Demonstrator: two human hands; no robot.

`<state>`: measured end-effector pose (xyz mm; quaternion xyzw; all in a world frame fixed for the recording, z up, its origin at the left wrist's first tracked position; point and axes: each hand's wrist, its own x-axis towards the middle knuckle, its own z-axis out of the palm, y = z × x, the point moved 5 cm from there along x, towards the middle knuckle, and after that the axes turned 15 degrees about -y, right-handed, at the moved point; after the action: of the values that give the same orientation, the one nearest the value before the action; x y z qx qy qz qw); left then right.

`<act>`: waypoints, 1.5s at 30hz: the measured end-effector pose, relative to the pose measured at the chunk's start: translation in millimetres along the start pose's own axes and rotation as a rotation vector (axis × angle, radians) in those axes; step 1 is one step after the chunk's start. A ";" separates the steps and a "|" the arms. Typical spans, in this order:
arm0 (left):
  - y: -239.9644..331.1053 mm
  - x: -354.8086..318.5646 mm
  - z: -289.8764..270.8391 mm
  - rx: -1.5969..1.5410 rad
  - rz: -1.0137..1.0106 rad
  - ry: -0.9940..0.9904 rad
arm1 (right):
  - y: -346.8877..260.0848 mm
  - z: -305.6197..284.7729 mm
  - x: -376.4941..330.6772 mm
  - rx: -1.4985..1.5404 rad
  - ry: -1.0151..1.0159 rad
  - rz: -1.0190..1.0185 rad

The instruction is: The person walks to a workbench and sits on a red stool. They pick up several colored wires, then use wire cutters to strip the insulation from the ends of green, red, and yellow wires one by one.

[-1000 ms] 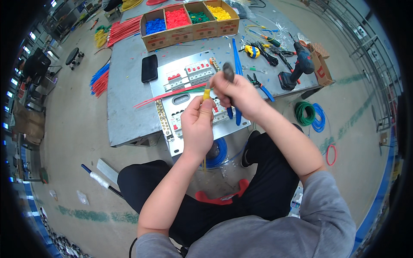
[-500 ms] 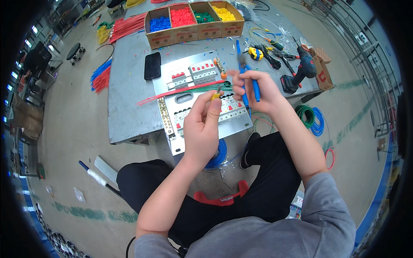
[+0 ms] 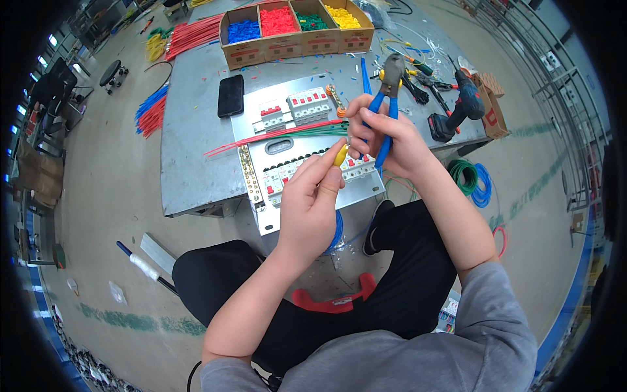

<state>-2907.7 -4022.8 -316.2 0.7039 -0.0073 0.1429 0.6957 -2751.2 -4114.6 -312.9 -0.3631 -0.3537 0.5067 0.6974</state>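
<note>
My left hand (image 3: 312, 199) is closed, pinching a small yellow sleeve-like piece (image 3: 341, 155) between thumb and forefinger, above the panel. My right hand (image 3: 395, 140) is closed round blue-handled cable cutters (image 3: 392, 88), their dark metal jaws pointing up and away from me. Its fingertips are close to the far end of the yellow piece; whether they touch it I cannot tell. Beneath my hands lies a metal mounting panel (image 3: 266, 221) with rows of circuit breakers (image 3: 309, 106) and a brass terminal bar (image 3: 249, 175). Red wires (image 3: 261, 141) and green wires (image 3: 307, 133) lie across it.
A divided cardboard box (image 3: 274, 49) at the table's far side holds blue, red, green and yellow sleeves. Left of the panel lies a black phone (image 3: 231, 96). A cordless drill (image 3: 457, 108) stands at the right edge. Wire coils (image 3: 482, 185) lie on the floor.
The yellow piece has moved slightly right and nearer to me in my left hand. My right hand has turned the cutters, so their jaws now point upward. Its fingers have closed in toward the yellow piece.
</note>
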 end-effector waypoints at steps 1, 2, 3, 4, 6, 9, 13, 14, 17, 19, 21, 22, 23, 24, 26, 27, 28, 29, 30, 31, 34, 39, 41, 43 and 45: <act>-3.4 0.1 0.6 -0.085 -0.046 -0.017 | -2.5 0.0 -0.6 -0.041 -0.019 -0.038; -6.4 0.1 -0.1 -0.137 -0.068 -0.008 | -2.7 0.3 -0.4 -0.073 -0.029 -0.054; -9.7 0.6 -0.6 -0.191 -0.090 0.002 | -3.3 2.8 -0.6 -0.137 -0.053 -0.048; -12.3 1.3 -0.9 -0.244 -0.112 0.011 | -4.4 6.3 -1.3 -0.202 -0.077 -0.041; -15.1 2.4 -1.5 -0.301 -0.149 0.036 | 0.6 6.9 -4.2 -0.345 -0.090 -0.006; -16.1 2.7 -0.4 -0.345 -0.171 0.046 | 4.3 16.3 -5.8 -0.485 -0.100 0.035; -15.7 2.9 1.9 -0.339 -0.198 0.042 | -1.5 18.6 -9.6 -0.645 -0.045 0.024; -15.5 3.2 2.8 -0.337 -0.207 0.042 | -3.1 19.4 -10.1 -0.675 -0.025 -0.009; -14.1 3.8 5.6 -0.265 -0.208 0.046 | -5.5 21.2 -11.1 -0.714 0.022 -0.088; -11.3 2.4 6.9 -0.126 -0.171 0.050 | -5.6 20.8 -12.3 -0.673 0.035 -0.115; -6.6 1.9 8.3 -0.048 -0.153 0.048 | -6.0 20.2 -13.5 -0.675 0.043 -0.137; -4.9 1.8 8.8 -0.009 -0.145 0.047 | -6.2 20.0 -14.2 -0.676 0.046 -0.148; -4.4 1.7 8.4 0.037 -0.130 0.045 | -7.2 22.0 -14.4 -0.744 0.045 -0.146; -5.1 1.4 7.5 0.083 -0.115 0.042 | -8.7 25.0 -14.8 -0.811 0.045 -0.145; -9.2 1.0 5.1 0.174 -0.076 0.046 | -9.7 28.4 -14.1 -0.917 0.040 -0.143; -13.3 1.3 3.5 0.220 -0.053 0.053 | -9.4 29.5 -12.9 -0.955 0.037 -0.144; -15.7 1.9 2.6 0.266 -0.030 0.060 | -8.8 30.6 -11.9 -0.993 0.033 -0.144; -17.9 3.4 2.6 0.234 -0.027 0.080 | -7.1 30.2 -11.5 -0.975 0.049 -0.125; -19.7 5.3 3.7 0.201 -0.024 0.101 | -4.7 29.9 -11.5 -0.956 0.065 -0.105; -20.4 6.0 3.8 0.169 -0.022 0.121 | -2.5 29.5 -11.1 -0.937 0.081 -0.086; -21.8 4.1 4.5 0.229 -0.110 0.108 | 1.4 30.1 -7.0 -0.961 0.087 -0.072; -18.7 6.6 1.7 0.472 0.019 0.104 | 5.5 32.3 -6.3 -0.991 0.084 -0.121; -19.0 7.3 1.8 0.502 0.036 0.105 | 6.5 33.0 -7.3 -0.988 0.098 -0.147; -21.7 7.6 1.2 0.463 0.023 0.110 | 6.5 34.2 -7.5 -0.951 0.102 -0.128; -23.0 8.7 0.5 0.331 -0.038 0.114 | 4.9 35.7 -7.9 -0.955 0.120 -0.112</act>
<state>-2894.4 -4020.9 -336.8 0.7997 0.0690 0.1686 0.5721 -2786.0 -4115.8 -300.8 -0.6517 -0.5247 0.2275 0.4982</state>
